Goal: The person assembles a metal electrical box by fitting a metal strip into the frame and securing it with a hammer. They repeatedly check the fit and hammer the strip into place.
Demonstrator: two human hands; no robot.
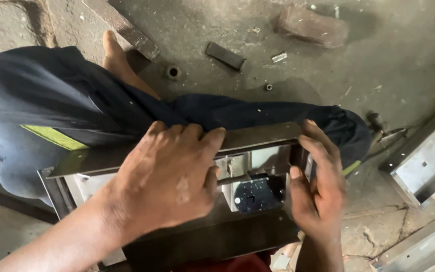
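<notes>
The left hand [169, 176] lies spread flat over the grey folded sheet-metal box frame [258, 137] resting on the lap, hiding much of it; the right hand [318, 186] curls around its right end, thumb beside the dark lock plate [255, 194], partly shadowed

- Trousers [51, 95]: navy, with a yellow-green stripe.
- Frame [258, 136]: dull grey steel.
- Lock [256, 194]: black.
- Brick [310, 25]: reddish brown.
- Floor [388, 55]: grey, dusty.
</notes>
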